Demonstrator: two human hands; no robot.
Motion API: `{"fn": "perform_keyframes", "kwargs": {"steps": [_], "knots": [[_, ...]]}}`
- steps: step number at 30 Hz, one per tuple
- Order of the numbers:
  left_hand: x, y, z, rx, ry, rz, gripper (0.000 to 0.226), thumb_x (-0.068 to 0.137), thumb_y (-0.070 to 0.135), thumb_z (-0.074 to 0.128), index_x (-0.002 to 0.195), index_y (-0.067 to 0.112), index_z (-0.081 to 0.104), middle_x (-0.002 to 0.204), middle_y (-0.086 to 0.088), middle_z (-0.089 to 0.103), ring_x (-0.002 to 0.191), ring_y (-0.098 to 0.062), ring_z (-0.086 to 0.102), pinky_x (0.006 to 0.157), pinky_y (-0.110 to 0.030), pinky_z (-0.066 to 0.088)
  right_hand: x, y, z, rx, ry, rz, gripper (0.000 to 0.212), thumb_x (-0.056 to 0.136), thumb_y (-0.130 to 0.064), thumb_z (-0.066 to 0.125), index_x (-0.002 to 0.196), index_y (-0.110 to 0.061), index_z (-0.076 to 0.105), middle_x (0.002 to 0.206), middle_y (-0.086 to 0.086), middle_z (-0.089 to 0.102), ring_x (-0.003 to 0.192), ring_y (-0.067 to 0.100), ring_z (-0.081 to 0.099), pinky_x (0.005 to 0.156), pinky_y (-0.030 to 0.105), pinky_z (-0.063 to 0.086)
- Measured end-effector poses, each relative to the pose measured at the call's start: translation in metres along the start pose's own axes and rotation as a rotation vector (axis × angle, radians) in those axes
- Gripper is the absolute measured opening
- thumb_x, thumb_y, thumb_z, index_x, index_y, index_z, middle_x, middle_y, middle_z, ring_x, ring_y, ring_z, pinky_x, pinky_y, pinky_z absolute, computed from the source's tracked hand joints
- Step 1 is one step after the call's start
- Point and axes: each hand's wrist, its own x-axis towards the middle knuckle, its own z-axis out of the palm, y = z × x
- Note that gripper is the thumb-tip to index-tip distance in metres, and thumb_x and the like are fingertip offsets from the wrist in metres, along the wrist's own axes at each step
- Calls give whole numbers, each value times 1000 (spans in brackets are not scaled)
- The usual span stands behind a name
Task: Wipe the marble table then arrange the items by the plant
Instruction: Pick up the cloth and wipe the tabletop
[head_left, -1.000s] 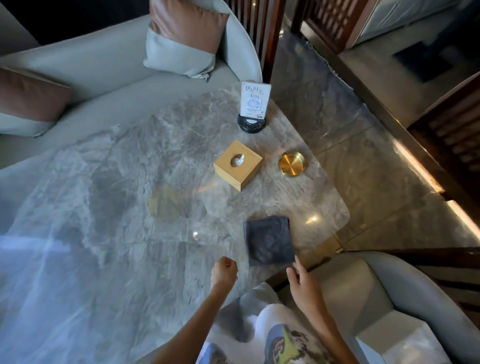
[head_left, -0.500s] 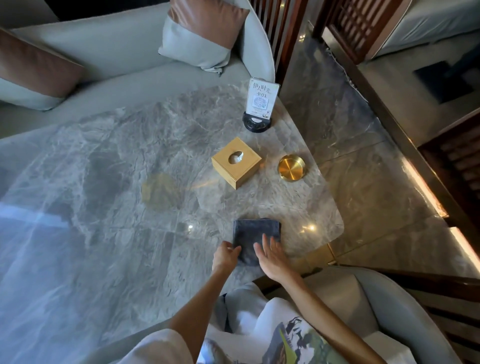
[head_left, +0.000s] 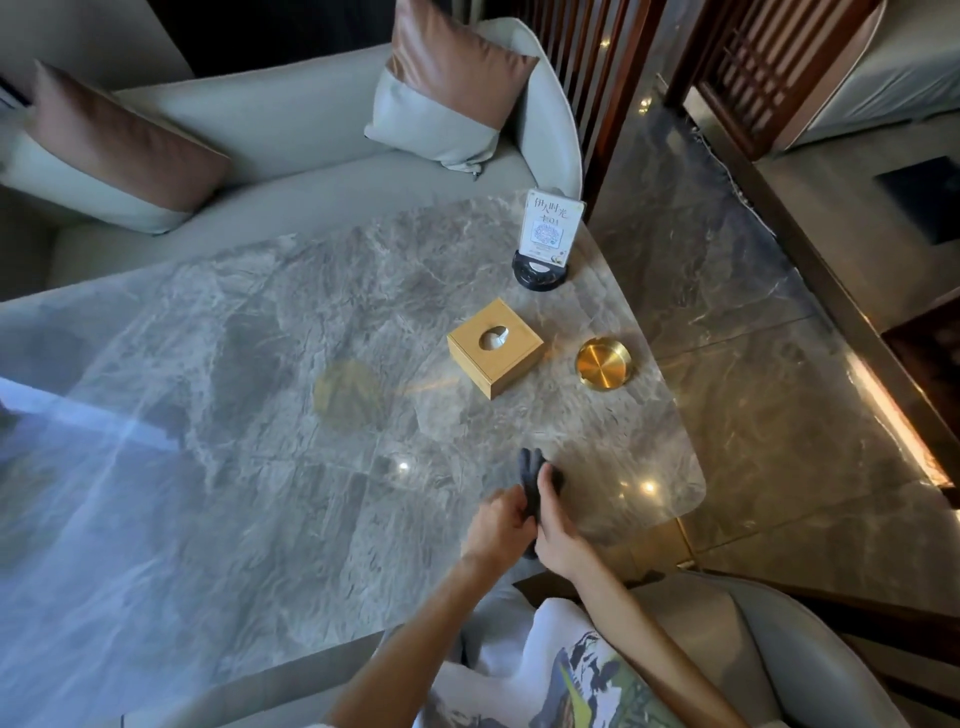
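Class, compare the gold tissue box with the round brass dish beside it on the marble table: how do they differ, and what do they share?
The tissue box is a tall cube with straight edges; the brass dish is round and low. The box has a matte finish and an oval opening on top showing white tissue; the dish is shiny and open-topped, and looks empty. The box is clearly larger than the dish. Both are gold-coloured, stand apart on the marble table, and neither is being touched.

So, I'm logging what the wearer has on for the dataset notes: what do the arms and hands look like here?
Both forearms are bare, with no sleeves reaching them. The left hand and right hand show no gloves, and no watch or rings that I can make out. Near the body is a white garment with a dark and yellow-green print.
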Motion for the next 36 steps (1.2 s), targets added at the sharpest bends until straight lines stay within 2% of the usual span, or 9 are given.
{"fn": "perform_keyframes", "kwargs": {"steps": [3,7,10,14,19,23,27,31,36], "knots": [[-12,10,-9,145,91,45,19,89,14,48,104,6,58,102,-14,59,92,-31,58,75,-38,48,-5,-2,15,354,-182,20,81,81,-77,41,135,-18,54,123,14,65,131,31,49,109,40,35],[-20,8,-42,362,262,65,32,97,18,41,123,11,58,112,-13,58,106,-29,55,91,-39,48,12,-8,44,66,-14,-78,113,64,-85,51,140,-2,42,93,-6,55,134,41,44,108,48,37],[-25,-4,-65,469,318,87,30,100,20,39,116,12,62,109,-10,60,104,-26,56,92,-38,48,14,-3,75,-23,-75,-98,121,56,-86,60,141,-1,42,94,-2,61,126,42,50,106,51,40],[-30,-24,-94,457,375,46,34,95,26,39,90,16,71,85,-3,60,80,-19,58,73,-32,53,-1,-6,114,373,-258,168,69,90,-62,50,118,-1,61,103,24,73,112,39,58,87,45,45],[-38,-44,-113,444,475,159,23,92,28,48,86,21,70,80,4,59,73,-15,53,68,-29,52,4,-10,147,384,-280,73,65,95,-58,43,100,3,67,86,20,74,82,32,74,82,40,46],[-50,-64,-130,383,443,219,35,81,15,39,102,19,66,94,5,64,82,-14,58,76,-26,54,12,-7,175,361,-279,22,74,95,-60,41,130,5,55,114,21,69,104,30,70,94,39,47],[-48,-96,-158,185,438,172,38,89,20,35,120,15,56,110,-4,58,97,-20,53,85,-32,51,13,-2,209,339,-286,-28,77,93,-64,40,125,4,58,122,24,66,109,33,68,98,42,45],[-43,-131,-190,-44,390,150,31,93,13,40,115,9,62,109,-7,58,97,-18,58,84,-27,52,20,11,251,328,-178,-62,69,96,-58,40,129,0,56,115,21,68,117,33,60,104,42,43],[-30,-172,-225,-222,235,206,19,91,11,47,90,12,65,91,-2,66,81,-10,58,70,-28,46,35,28,282,334,-32,-85,59,98,-52,37,124,-4,59,103,19,74,108,31,63,91,40,49]]}}
